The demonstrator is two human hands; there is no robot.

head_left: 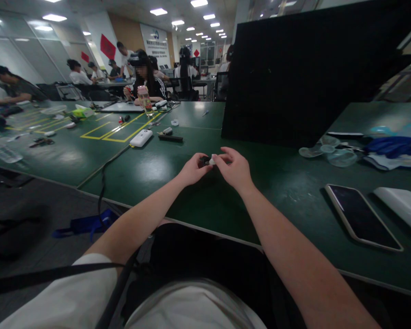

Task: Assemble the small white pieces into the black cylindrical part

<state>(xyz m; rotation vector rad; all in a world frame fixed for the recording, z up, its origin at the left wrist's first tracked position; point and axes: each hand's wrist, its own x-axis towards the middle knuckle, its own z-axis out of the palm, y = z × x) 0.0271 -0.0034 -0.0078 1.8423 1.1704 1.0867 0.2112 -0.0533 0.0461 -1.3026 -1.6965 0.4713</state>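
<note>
Close together above the green table point(150, 170), my two hands meet around something small. My left hand point(193, 171) is closed, with thumb and fingers pinching a small dark piece point(203, 160). Between the thumb and forefinger of my right hand point(235, 170) sits a small white piece point(212, 160), which touches or nearly touches the dark one. The other right fingers are loosely bent. Both pieces are partly hidden by the fingers, and their kind is too small to tell.
Left lie a white power bank point(141, 138) with a black cable and a dark bar point(170, 138). A large black panel point(281, 77) stands behind. Rightward are a phone point(363, 217), a white box point(402, 208) and clear plastic point(340, 155). A person point(147, 80) sits across.
</note>
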